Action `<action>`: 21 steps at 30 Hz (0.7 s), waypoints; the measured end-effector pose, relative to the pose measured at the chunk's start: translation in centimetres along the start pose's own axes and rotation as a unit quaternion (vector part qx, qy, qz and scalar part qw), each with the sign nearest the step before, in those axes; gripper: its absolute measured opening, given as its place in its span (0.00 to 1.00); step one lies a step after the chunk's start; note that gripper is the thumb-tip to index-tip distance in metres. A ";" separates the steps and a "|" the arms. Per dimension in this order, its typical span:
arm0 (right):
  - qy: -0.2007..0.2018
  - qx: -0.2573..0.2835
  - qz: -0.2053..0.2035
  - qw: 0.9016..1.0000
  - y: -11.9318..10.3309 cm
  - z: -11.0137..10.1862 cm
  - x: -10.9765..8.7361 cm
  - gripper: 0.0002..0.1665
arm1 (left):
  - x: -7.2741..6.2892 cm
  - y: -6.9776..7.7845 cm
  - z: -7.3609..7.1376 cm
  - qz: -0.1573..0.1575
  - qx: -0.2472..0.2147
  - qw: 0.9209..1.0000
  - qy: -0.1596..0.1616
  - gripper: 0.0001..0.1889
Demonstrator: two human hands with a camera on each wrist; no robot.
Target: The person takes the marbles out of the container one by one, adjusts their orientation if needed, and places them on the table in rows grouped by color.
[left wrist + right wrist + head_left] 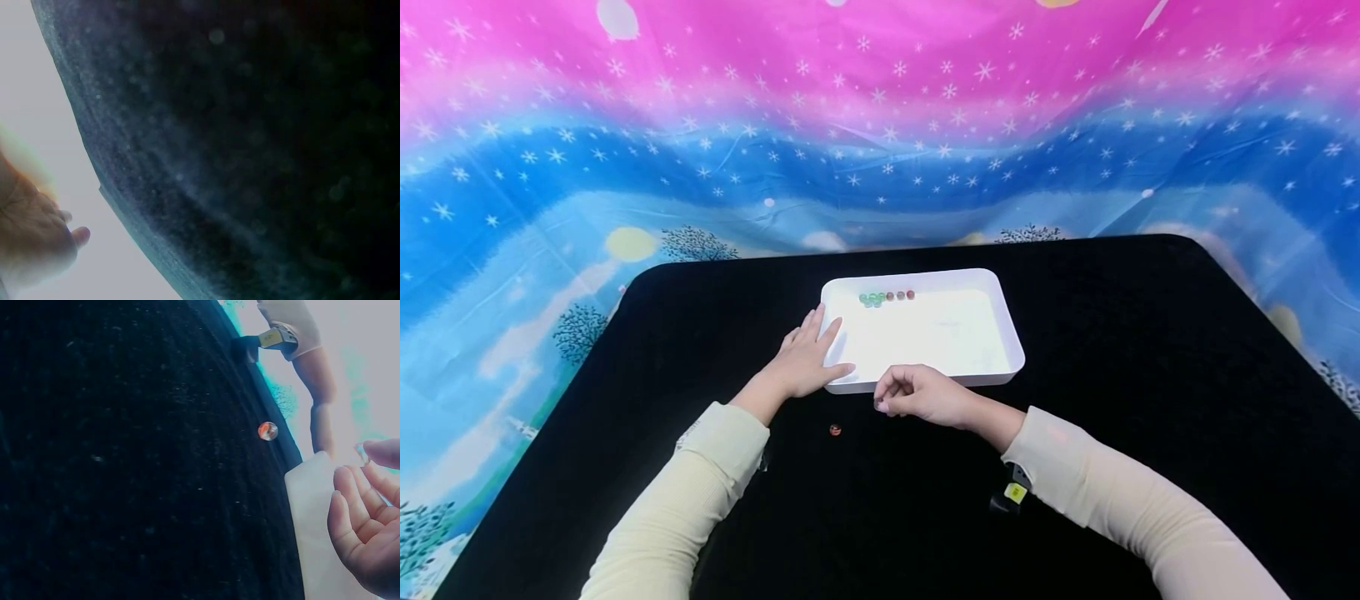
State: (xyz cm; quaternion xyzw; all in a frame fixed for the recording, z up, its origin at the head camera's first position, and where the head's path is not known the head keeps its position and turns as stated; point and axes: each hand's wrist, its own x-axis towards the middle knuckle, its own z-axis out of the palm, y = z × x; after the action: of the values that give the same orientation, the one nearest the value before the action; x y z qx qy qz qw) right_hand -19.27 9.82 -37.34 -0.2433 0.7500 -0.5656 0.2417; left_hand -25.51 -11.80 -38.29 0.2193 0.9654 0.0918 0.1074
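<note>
A shallow white tray (pixel 925 342) lies on the black-covered table. My left hand (pixel 805 362) rests at its left rim, with the fingers spread. Just off the near wall, my right hand (pixel 921 396) pinches a small glass marble (pixel 361 453) between thumb and finger. Another marble, orange and clear (pixel 835 430), sits on the black cloth between my forearms; it also shows in the right wrist view. Inside the tray, near the far left corner, several green marbles (pixel 871 299) stand beside three reddish-brown marbles (pixel 901 296). The left wrist view catches only part of the left hand (pixel 37 234).
Black cloth (pixel 1112 350) covers the table on all sides of the tray. Behind the table hangs a pink and blue backdrop (pixel 880 117) with snowflakes. A strapped wrist camera (pixel 1013 492) sticks out below the right cuff.
</note>
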 end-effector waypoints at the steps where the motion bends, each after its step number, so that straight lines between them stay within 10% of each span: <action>1: -0.002 -0.002 0.000 1.000 0.1 0.1 0.0 0.07 | 0.0 0.0 0.0 -0.001 0.002 1.000 -0.001 0.43; 21: -0.029 -0.043 0.010 0.999 1.0 1.4 0.8 0.06 | 0.0 0.2 -0.1 -0.008 0.000 1.000 -0.008 0.41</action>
State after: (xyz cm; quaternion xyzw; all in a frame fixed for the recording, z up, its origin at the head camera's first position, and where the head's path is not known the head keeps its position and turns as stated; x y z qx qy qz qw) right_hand -19.03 8.55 -38.76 -0.2625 0.7690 -0.5229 0.2575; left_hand -25.44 -11.67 -38.18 0.2119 0.9662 0.0896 0.1161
